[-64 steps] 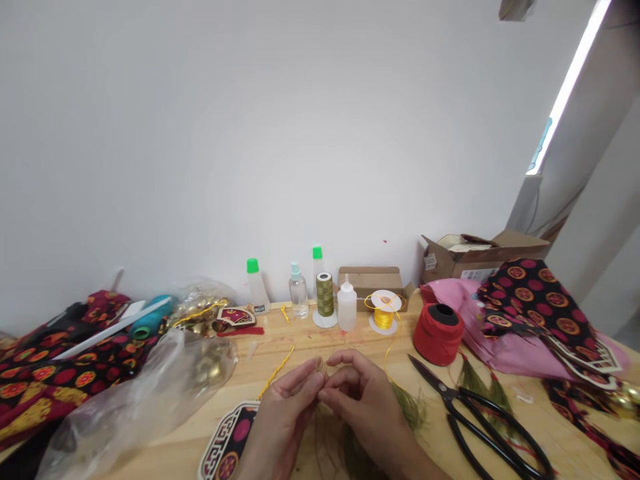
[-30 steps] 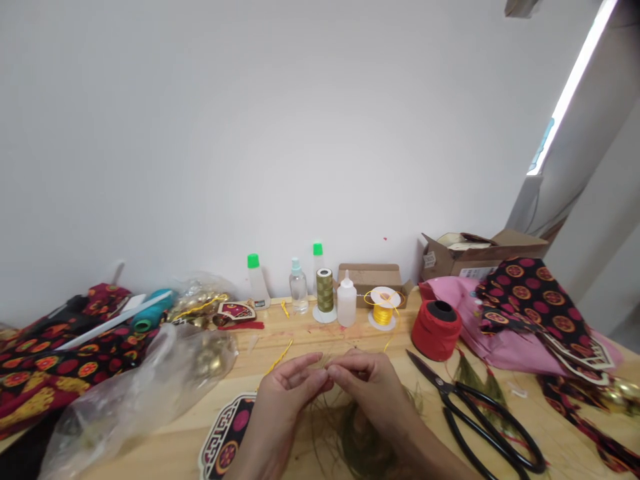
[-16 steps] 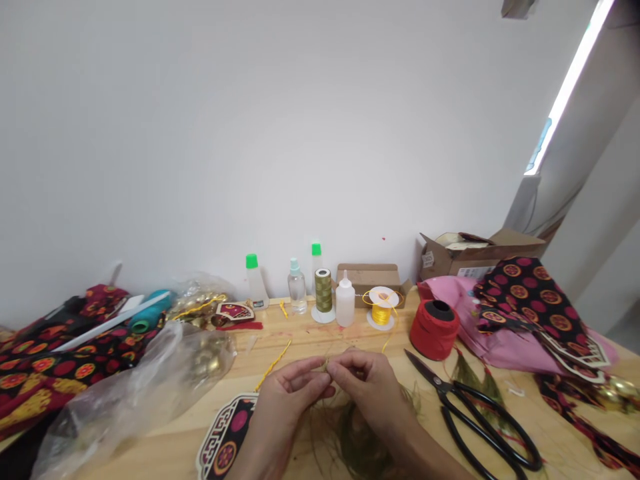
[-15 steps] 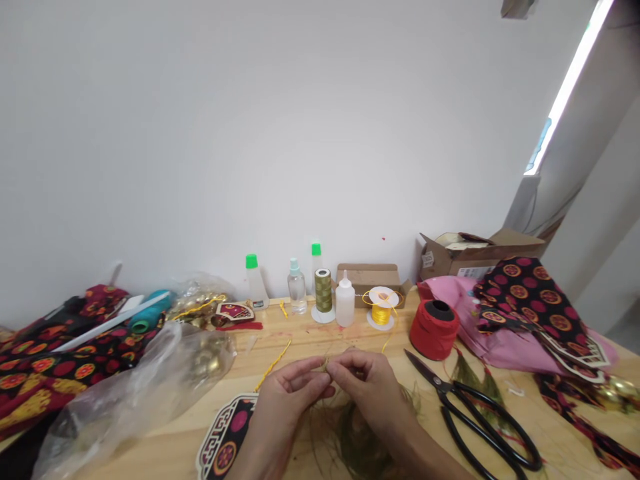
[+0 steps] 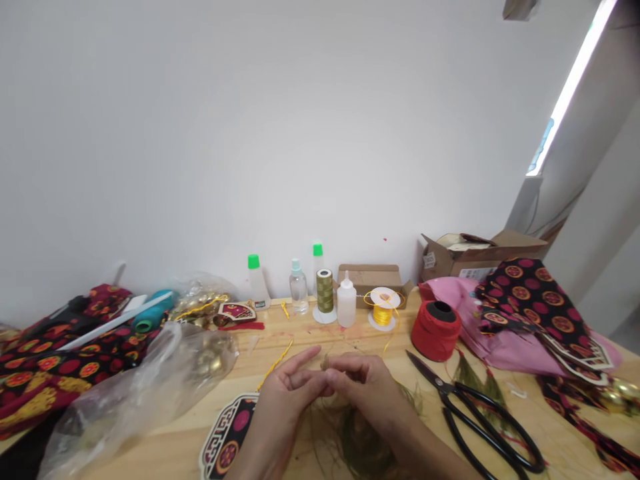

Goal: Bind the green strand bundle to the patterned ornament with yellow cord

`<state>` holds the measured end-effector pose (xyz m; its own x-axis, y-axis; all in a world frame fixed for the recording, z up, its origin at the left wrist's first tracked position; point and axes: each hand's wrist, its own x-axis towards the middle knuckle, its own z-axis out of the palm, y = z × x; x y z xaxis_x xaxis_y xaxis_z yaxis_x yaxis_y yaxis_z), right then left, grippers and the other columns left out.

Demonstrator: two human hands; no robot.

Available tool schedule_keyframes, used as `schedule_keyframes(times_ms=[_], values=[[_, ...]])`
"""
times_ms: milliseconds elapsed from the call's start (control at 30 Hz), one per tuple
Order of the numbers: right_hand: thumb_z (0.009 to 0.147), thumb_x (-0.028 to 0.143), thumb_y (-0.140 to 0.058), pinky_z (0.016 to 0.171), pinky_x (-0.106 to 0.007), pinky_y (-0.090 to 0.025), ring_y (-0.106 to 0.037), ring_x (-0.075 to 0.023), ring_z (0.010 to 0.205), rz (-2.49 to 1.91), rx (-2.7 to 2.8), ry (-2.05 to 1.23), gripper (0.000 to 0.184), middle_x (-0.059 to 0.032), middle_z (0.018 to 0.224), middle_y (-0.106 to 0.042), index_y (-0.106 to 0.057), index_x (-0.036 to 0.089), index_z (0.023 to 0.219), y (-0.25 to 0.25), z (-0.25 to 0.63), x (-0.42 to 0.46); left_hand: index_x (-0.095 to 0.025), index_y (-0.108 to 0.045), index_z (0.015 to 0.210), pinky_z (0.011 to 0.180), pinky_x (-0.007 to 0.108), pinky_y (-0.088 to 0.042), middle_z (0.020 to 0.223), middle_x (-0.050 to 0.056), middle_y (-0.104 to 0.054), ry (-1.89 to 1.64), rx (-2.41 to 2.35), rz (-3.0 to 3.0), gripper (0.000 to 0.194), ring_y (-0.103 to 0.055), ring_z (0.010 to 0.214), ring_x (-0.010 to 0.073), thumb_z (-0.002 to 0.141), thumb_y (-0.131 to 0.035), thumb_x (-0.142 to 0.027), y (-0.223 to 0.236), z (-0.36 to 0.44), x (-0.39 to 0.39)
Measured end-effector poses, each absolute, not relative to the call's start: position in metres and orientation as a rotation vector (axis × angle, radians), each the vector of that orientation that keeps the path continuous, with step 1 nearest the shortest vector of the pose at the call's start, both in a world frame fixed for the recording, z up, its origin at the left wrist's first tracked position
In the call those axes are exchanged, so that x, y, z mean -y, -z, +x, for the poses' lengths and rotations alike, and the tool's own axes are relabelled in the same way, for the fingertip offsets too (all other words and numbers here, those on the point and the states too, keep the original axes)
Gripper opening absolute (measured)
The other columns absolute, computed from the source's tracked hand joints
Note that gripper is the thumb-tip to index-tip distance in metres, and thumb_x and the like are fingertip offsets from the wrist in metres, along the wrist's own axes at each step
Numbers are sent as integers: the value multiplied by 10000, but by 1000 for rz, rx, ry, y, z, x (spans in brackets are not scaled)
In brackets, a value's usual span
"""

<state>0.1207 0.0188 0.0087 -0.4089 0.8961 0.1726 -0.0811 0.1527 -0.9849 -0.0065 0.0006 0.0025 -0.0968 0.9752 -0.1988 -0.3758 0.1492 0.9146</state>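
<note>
My left hand (image 5: pixel 280 401) and my right hand (image 5: pixel 373 393) meet low in the middle, thumbs and fingertips close together. A small olive bit of thread pokes up at the right hand's fingertips, and that hand is closed in a pinch on it. My left hand's thumb presses toward its fingers while its index finger sticks out; fine threads are partly hidden there. Under my hands lies a loose bundle of olive thread (image 5: pixel 361 443). A patterned fabric panel with a cream fretwork border (image 5: pixel 220 427) lies by my left forearm, with a yellow cord (image 5: pixel 275 365) above it.
Black-handled scissors (image 5: pixel 450 393) lie at right near green tassels (image 5: pixel 467 373) and a red thread cone (image 5: pixel 436 331). Along the wall stand a white squeeze bottle (image 5: pixel 347 305), an olive spool (image 5: pixel 325 293) and a yellow cord spool (image 5: pixel 383 310). A plastic bag (image 5: pixel 145 393) lies left.
My left index finger has lifted away from the right fingertips. My right fingers have curled in more around the olive thread. The view has shifted slightly.
</note>
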Motion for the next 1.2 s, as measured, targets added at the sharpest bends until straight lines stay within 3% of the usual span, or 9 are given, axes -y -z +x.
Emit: schedule_keyframes(times_ms=[167, 500, 600, 733, 867, 933, 1000, 1067, 1200], values=[[687, 333, -551, 518, -198, -354, -423, -87, 499, -747, 1523, -1492, 234, 25, 513, -512, -639, 151, 568, -6, 121, -20, -60, -482, 1042, 578, 242, -421, 519, 36, -662, -1291, -1110, 802, 584, -576, 505, 130, 516, -708, -178, -1, -8, 0], [688, 329, -546, 458, -196, -305, -403, -76, 459, -699, 1412, -1622, 249, 25, 471, -498, -634, 149, 540, -5, 123, -23, -137, -612, 887, 561, 212, -395, 579, 9, -643, -1201, -1041, 921, 337, -545, 528, 107, 562, -676, -204, -2, -4, 1], [660, 319, -573, 500, -212, -335, -417, -85, 468, -740, 1375, -1518, 245, 29, 449, -482, -608, 143, 492, -8, 123, -23, -137, -654, 699, 509, 182, -355, 549, -8, -590, -1095, -1003, 1072, 154, -476, 481, 77, 651, -596, -272, -5, -3, 2], [581, 316, -636, 422, -188, -266, -315, -56, 425, -894, 1130, -1306, 217, 61, 434, -386, -565, 135, 484, -14, 131, -30, -135, -582, 431, 500, 180, -323, 421, -32, -487, -1030, -1123, 1209, 314, -371, 418, 61, 684, -549, -319, -10, -5, 7], [588, 365, -623, 359, -183, -126, -161, -35, 391, -877, 897, -1243, 253, 85, 436, -285, -526, 136, 540, -23, 150, -41, -134, -636, 558, 412, 171, -280, 439, -24, -509, -967, -1126, 1217, 258, -365, 406, 63, 674, -551, -349, -14, -15, 7], [609, 367, -608, 364, -184, -122, -153, -40, 406, -823, 903, -1199, 264, 81, 457, -273, -500, 140, 526, -28, 158, -43, -147, -660, 605, 467, 190, -354, 469, -1, -568, -938, -1153, 1303, 230, -446, 449, 91, 670, -556, -341, -18, -21, 5], [635, 347, -589, 375, -184, -152, -180, -46, 412, -809, 1026, -1153, 253, 78, 459, -270, -498, 144, 513, -33, 161, -41, -178, -680, 691, 657, 248, -415, 663, 44, -664, -1001, -1235, 1449, 179, -556, 674, 163, 653, -575, -319, -22, -25, 3], [651, 302, -580, 406, -187, -221, -263, -56, 431, -815, 1236, -1087, 226, 65, 468, -319, -519, 144, 502, -36, 157, -35, -221, -652, 863, 832, 298, -366, 932, 50, -654, -1124, -1281, 1500, 239, -528, 918, 202, 655, -572, -308, -23, -25, 2], [666, 236, -574, 495, -204, -317, -405, -91, 518, -810, 1642, -923, 164, 36, 511, -427, -597, 157, 524, -32, 138, -20, -262, -568, 1014, 890, 283, -337, 1097, 8, -581, -1208, -1153, 1370, 329, -475, 1029, 176, 687, -543, -290, -19, -14, 3]])
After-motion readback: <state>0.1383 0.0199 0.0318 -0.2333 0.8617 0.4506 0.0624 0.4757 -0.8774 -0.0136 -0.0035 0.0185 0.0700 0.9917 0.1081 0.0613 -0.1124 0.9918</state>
